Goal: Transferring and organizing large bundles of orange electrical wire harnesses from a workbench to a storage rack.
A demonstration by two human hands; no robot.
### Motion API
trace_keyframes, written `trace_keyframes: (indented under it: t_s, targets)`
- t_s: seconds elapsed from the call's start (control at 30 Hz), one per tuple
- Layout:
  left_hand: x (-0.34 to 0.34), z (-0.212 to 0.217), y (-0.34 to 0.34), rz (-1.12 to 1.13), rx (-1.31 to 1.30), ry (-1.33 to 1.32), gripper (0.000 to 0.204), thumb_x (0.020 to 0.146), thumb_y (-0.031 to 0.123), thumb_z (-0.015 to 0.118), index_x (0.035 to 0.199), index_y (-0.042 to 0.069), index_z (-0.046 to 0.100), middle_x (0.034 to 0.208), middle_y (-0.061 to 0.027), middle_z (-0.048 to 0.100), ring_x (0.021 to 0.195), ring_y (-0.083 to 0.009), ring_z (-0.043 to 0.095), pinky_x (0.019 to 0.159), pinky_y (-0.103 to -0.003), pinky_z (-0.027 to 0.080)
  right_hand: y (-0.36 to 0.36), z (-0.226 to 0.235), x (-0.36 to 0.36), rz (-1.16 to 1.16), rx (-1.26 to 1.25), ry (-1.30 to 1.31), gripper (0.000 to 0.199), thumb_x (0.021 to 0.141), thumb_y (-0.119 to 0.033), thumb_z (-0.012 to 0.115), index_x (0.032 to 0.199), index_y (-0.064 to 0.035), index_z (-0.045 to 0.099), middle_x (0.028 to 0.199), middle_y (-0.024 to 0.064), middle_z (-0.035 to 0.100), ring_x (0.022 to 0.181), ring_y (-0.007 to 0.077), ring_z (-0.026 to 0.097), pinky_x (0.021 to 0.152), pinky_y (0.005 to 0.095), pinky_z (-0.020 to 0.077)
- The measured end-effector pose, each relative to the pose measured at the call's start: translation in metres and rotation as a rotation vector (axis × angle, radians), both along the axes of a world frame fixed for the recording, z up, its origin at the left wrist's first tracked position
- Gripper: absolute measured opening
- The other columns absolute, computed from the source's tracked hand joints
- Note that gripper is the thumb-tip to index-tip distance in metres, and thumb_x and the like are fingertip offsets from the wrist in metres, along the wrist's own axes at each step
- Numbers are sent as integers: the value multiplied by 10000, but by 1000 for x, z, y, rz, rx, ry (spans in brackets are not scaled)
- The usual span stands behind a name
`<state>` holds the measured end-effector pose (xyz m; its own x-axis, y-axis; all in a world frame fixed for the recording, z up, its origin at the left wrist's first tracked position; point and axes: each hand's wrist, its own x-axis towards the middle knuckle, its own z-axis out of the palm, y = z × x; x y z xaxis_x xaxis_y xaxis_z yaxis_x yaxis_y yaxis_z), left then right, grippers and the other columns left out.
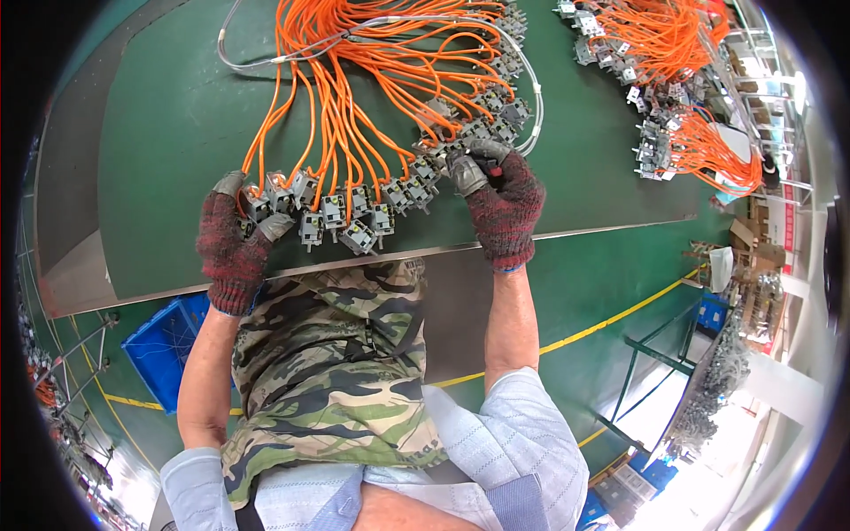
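Orange cables (336, 97) fan out over the green tabletop (177, 115), each ending in a small grey connector block with metal parts. Both my hands wear dark red and grey knitted gloves with grey fingertips. My left hand (237, 237) is closed round the connector block (257, 205) at the left end of the row. Several more connector blocks (359, 236) lie between my hands near the table's front edge. My right hand (500, 195) is pinched beside the right-hand cluster of connector blocks (496, 124); its fingers hide what they hold, and something dark and red shows under them.
A white cable (531, 80) loops round the orange bundle. More orange cable bundles (664, 44) with connectors lie at the far right of the table. A blue crate (164, 350) stands on the floor at left. The table's metal front edge (372, 258) runs just before me.
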<state>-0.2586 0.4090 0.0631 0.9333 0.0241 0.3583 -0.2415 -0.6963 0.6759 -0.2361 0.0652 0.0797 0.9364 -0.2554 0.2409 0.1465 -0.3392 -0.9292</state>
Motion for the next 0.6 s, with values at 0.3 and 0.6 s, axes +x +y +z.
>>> trace_keyframes:
  t_s: [0.3, 0.6]
  targets:
    - [-1, 4, 0, -18, 15, -43, 714, 708, 197, 914, 1327, 22, 606, 1164, -142, 639, 973, -275, 634, 866, -395, 535, 3, 22, -4, 154, -312, -210, 298, 783, -16, 817, 1072, -72, 770, 1085, 105, 741, 1003, 254, 698, 814, 345, 584]
    - [-1, 15, -3, -11, 15, -10, 697, 692, 195, 910, 1297, 15, 614, 1054, -117, 626, 873, -254, 605, 801, -394, 527, 11, 32, -8, 126, -399, -199, 283, 779, 14, 809, 1047, -67, 766, 1072, 99, 735, 956, 226, 691, 835, 342, 560]
